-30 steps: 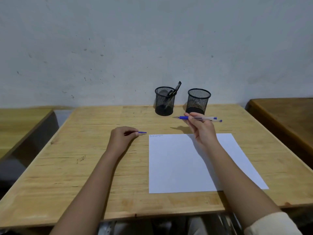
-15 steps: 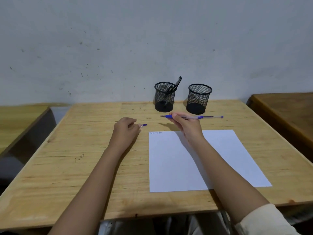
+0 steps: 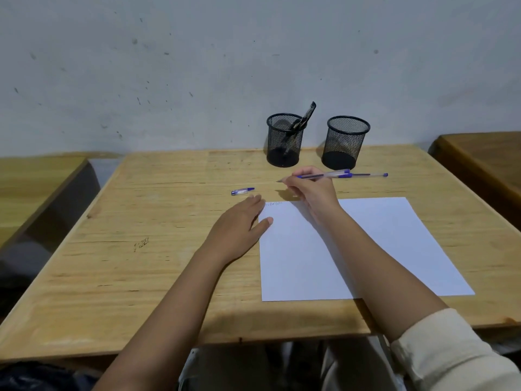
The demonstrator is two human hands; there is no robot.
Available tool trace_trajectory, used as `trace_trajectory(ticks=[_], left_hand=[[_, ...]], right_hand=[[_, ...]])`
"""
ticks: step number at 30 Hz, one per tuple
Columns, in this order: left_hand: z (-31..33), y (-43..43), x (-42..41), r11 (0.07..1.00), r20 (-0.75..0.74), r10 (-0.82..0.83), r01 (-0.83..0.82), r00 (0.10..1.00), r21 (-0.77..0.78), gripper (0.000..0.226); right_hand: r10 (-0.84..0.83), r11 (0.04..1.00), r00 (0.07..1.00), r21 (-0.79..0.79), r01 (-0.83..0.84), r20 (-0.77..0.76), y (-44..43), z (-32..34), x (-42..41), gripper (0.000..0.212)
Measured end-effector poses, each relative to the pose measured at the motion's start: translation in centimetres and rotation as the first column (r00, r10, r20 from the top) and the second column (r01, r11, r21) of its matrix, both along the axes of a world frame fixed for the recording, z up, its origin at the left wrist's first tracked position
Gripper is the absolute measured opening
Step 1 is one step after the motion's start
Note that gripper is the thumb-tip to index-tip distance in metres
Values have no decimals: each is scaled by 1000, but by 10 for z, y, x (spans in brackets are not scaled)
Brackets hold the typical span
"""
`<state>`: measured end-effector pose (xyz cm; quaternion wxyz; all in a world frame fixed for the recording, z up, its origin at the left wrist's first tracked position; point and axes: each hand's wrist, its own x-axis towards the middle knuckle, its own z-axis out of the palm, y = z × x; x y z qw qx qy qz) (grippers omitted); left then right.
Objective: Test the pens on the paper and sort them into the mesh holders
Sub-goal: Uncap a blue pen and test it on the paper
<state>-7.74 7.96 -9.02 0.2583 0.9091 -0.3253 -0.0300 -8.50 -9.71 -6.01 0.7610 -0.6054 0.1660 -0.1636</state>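
Resting flat and straight-fingered at the left edge of the paper (image 3: 366, 249), the left hand (image 3: 239, 221) held nothing; just beyond, the right hand (image 3: 313, 193) gripped an uncapped pen (image 3: 329, 175), a loose cap (image 3: 242, 191) lying on the table (image 3: 169, 277). Farther back, one dark pen (image 3: 307, 114) stood in the left holder (image 3: 284, 142) and the right holder (image 3: 345, 142) looked empty, so sorting seemed barely begun.

My only camera rides on my head, wide-angle, facing forward and down along both forearms. It sits close: my right hand (image 3: 313, 193), gripping a clear plastic pen with a blue grip (image 3: 331, 174), lands near mid-frame, my flat left hand (image 3: 239, 224) just beside it, and beyond them a grey speckled wall (image 3: 197, 66) fills the upper half.
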Motion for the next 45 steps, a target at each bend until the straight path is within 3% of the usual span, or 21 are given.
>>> trace_trajectory(ticks=[2, 5, 10, 15, 29, 45], left_hand=[[0, 0, 0, 1000, 3, -10, 9, 1000, 21, 52], [-2, 0, 1, 997, 28, -30, 28, 999, 76, 53], [-6, -1, 4, 987, 30, -42, 37, 999, 154, 60], [-6, -2, 4, 979, 36, -42, 34, 998, 202, 67], [-7, -3, 4, 976, 43, -34, 23, 998, 217, 67], [-7, -3, 4, 974, 44, -30, 19, 999, 224, 68]], right_hand=[[-14, 999, 999, -50, 13, -35, 4, -2, 4, 26], [23, 1000, 999, 0, -23, -25, 8, -7, 6, 31], [-53, 964, 997, -265, 35, -61, 7, -12, 5, 40], [-99, 926, 993, -373, 66, -70, 7, -12, 11, 45], [-70, 888, 994, -459, 25, -82, 8, -15, 13, 44], [-95, 893, 989, -448, 37, -109, 9, -11, 11, 46]])
